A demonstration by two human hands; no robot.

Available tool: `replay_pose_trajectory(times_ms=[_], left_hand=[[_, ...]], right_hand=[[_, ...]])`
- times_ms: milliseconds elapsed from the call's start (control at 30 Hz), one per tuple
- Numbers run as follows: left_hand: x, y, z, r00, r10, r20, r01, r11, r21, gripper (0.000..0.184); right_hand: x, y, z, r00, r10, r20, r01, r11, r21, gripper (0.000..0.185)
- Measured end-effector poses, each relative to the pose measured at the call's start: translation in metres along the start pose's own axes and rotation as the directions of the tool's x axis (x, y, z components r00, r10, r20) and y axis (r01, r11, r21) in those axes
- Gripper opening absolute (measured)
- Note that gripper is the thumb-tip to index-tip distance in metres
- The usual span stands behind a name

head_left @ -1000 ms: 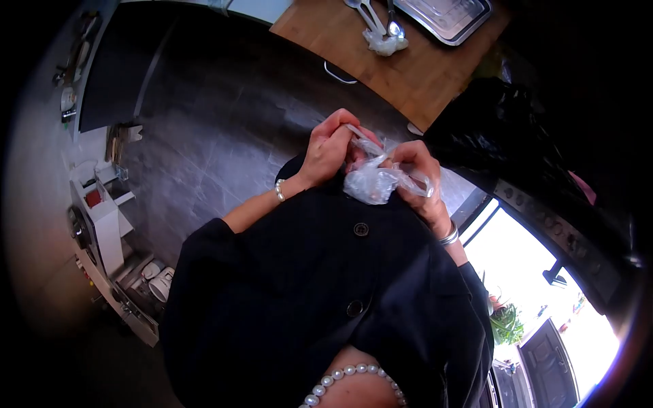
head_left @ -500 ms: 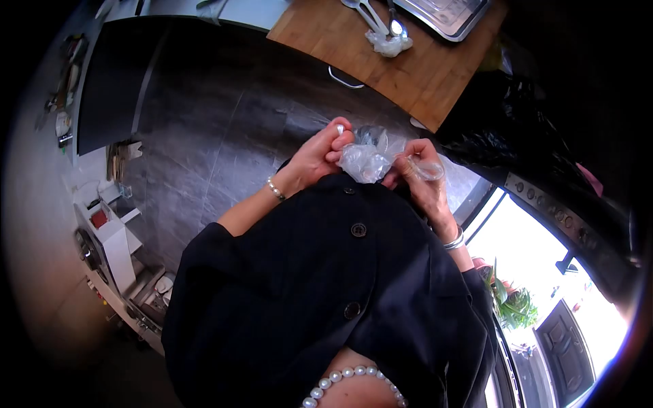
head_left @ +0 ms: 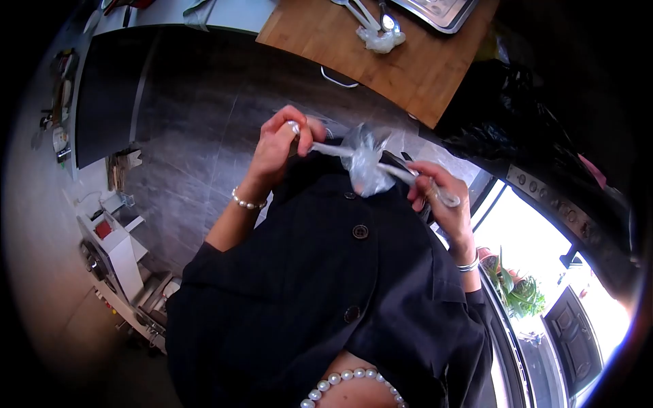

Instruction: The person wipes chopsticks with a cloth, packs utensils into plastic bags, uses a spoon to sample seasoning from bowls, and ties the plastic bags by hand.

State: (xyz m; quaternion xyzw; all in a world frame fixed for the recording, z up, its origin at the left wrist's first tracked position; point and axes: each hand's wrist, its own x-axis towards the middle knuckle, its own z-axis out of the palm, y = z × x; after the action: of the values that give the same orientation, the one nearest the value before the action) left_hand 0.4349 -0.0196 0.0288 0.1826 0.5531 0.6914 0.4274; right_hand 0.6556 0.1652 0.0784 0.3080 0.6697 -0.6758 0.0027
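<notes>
A clear, crumpled plastic bag (head_left: 367,165) hangs in front of my dark buttoned clothing, stretched between my two hands. My left hand (head_left: 280,141) is closed round one twisted end of the bag, its fingers curled in. Pulling on the other twisted end is my right hand (head_left: 443,198), closed, with a loop of plastic sticking out past its fingers. The middle of the bag looks bunched like a knot, though I cannot make out the detail. Whatever the bag contains is not clear.
Ahead is a wooden worktop (head_left: 388,68) bearing a metal tray (head_left: 442,12), utensils (head_left: 364,15) and a crumpled clear bag (head_left: 381,41). Black plastic (head_left: 496,102) lies to its right, near a panel with knobs (head_left: 547,197). Potted plants (head_left: 517,289) stand at lower right.
My hands have moved apart, left hand to the left and right hand to the right. The bag's two ends are now drawn out into taut strips with the bunched middle between.
</notes>
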Motion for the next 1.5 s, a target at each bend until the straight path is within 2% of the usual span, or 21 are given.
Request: replay_pose_trajectory(times_ms=[33,100,133,200,267,300,400,600,667,700,767,800,867,933,1000,1067,1100,1200,1367,1467,1500], left_hand=[[0.009,0.002,0.005,0.986,0.160,0.045,-0.163,0.984,0.071,0.015],[0.013,0.014,0.032,0.991,0.114,0.064,-0.076,0.903,-0.422,0.014],[0.018,0.010,0.034,0.961,0.066,0.269,0.156,0.673,-0.723,0.017],[0.030,0.006,0.043,0.818,-0.095,0.568,0.558,0.374,-0.741,0.019],[0.032,-0.002,0.055,0.805,-0.307,0.508,0.593,0.388,-0.705,0.018],[0.030,0.007,0.058,0.836,-0.320,0.446,0.549,0.510,-0.662,0.017],[0.020,0.023,0.054,0.869,-0.313,0.383,0.492,0.619,-0.612,0.019],[0.000,0.026,0.042,0.830,-0.453,0.326,0.546,0.539,-0.641,0.018],[0.002,0.020,0.033,0.809,-0.500,0.310,0.558,0.486,-0.672,0.017],[0.007,0.025,0.038,0.732,-0.627,0.266,0.646,0.517,-0.562,0.020],[0.016,0.027,0.048,0.653,-0.621,0.433,0.755,0.580,-0.307,0.024],[0.019,0.028,0.053,0.595,-0.625,0.505,0.778,0.605,-0.170,0.026],[0.026,0.032,0.064,0.525,-0.684,0.506,0.775,0.630,0.048,0.032],[0.029,0.037,0.071,0.431,-0.740,0.517,0.750,0.612,0.251,0.032],[0.024,0.039,0.077,0.466,-0.676,0.570,0.730,0.658,0.183,0.025],[0.019,0.049,0.082,0.557,-0.673,0.487,0.702,0.695,0.156,0.022],[0.016,0.049,0.080,0.578,-0.635,0.513,0.680,0.722,0.127,0.018],[0.011,0.051,0.080,0.647,-0.645,0.407,0.651,0.745,0.147,0.015],[-0.005,0.053,0.073,0.755,-0.555,0.349,0.477,0.830,0.289,0.023],[-0.007,0.050,0.062,0.735,-0.462,0.496,0.605,0.777,-0.173,0.020],[-0.007,0.052,0.060,0.743,-0.457,0.488,0.590,0.793,-0.155,0.021]], right_hand=[[0.005,-0.003,-0.004,0.999,0.041,0.014,-0.041,0.999,0.020,0.015],[0.015,0.001,-0.003,0.963,-0.261,-0.069,0.237,0.939,-0.248,0.015],[0.023,0.001,-0.004,0.907,-0.414,-0.077,0.356,0.852,-0.384,0.016],[0.039,-0.004,0.001,0.929,-0.350,-0.118,0.365,0.919,0.150,0.023],[0.050,-0.012,0.010,0.976,-0.180,-0.119,0.212,0.698,0.684,0.027],[0.060,-0.003,0.015,0.978,-0.204,-0.045,0.152,0.545,0.825,0.030],[0.055,0.003,0.012,0.987,-0.122,0.105,-0.045,0.417,0.908,0.028],[0.024,-0.007,0.009,0.992,-0.039,0.123,-0.077,0.584,0.808,0.030],[0.023,-0.010,0.009,0.982,-0.178,0.063,0.080,0.695,0.715,0.033],[0.026,-0.015,0.010,0.972,-0.233,0.013,0.175,0.763,0.622,0.033],[0.030,-0.037,0.007,0.956,-0.292,-0.025,0.281,0.886,0.368,0.034],[0.041,-0.043,0.010,0.889,-0.457,-0.001,0.443,0.862,0.246,0.034],[0.052,-0.059,0.005,0.843,-0.518,0.147,0.534,0.839,-0.107,0.034],[0.049,-0.083,0.012,0.969,-0.027,0.246,0.001,0.994,0.108,0.030],[0.062,-0.072,0.011,0.956,-0.026,0.292,-0.109,0.894,0.434,0.038],[0.072,-0.040,0.022,0.973,-0.193,0.123,0.043,0.684,0.728,0.052],[0.072,-0.017,0.016,0.974,-0.176,0.141,0.035,0.736,0.676,0.068],[0.045,-0.014,0.015,0.928,-0.031,0.373,-0.205,0.792,0.575,0.054],[0.045,-0.012,0.014,0.935,-0.003,0.356,-0.105,0.953,0.285,0.038],[0.042,-0.006,0.019,0.855,-0.033,0.517,-0.207,0.893,0.400,0.031],[0.043,-0.003,0.024,0.857,-0.006,0.515,-0.251,0.868,0.429,0.028]])
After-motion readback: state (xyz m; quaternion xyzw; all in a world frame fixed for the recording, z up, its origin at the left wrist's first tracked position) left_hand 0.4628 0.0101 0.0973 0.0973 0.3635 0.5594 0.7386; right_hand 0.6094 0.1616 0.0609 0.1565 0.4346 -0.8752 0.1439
